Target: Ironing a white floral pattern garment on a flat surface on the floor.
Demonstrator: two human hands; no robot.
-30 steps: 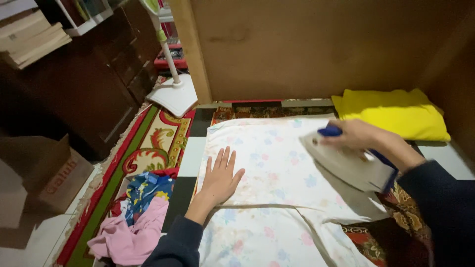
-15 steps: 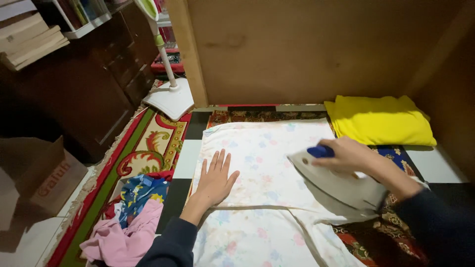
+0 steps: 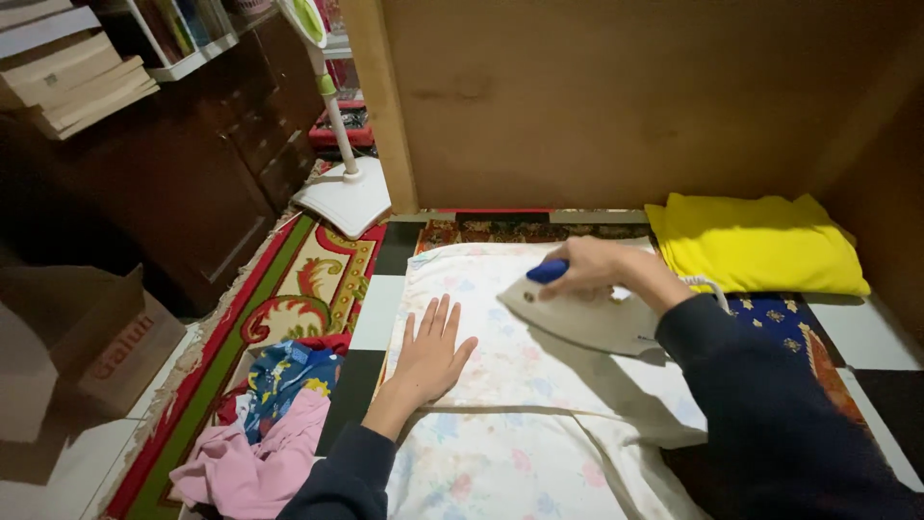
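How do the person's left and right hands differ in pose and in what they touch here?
The left hand lies flat, fingers spread, pressed on the floral white cloth; the right hand is curled in a grip round the iron by its blue handle. The left hand sits near the cloth's left edge, the right farther up and toward the middle. Both wear dark sleeves and are over the same cloth.

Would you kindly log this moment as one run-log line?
left hand: flat on floral cloth | right hand: grips iron on cloth | yellow cloth: folded, beside
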